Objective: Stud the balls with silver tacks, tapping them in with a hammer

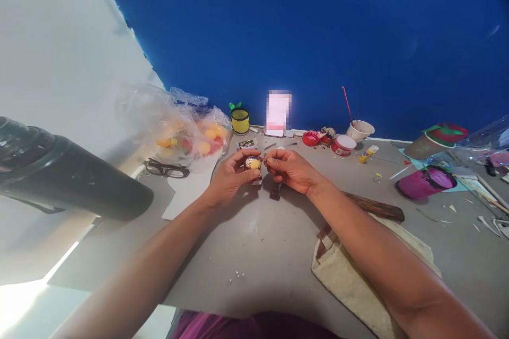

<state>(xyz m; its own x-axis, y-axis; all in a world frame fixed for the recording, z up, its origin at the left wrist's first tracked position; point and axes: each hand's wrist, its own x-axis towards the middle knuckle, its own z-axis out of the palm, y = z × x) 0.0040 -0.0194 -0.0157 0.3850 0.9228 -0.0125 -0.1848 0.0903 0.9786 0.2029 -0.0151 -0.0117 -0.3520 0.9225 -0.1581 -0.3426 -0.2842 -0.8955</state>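
Observation:
My left hand [231, 174] is curled round a small round object with a yellow top and dark rim [253, 163], held just above the grey table [254, 243]. My right hand [289, 168] is pinched shut right beside it, fingertips touching or nearly touching the object; what the pinch holds is too small to make out. A small dark piece [274, 191] lies on the table under the right hand.
A plastic bag of orange and red balls [191, 135] and black glasses [165, 169] lie at left. A yellow cup [240, 121], red lids, a white cup with a red stick [360, 130], a glue stick, painted paper cups [425, 183], a cloth [358, 275] and a brown stick are around.

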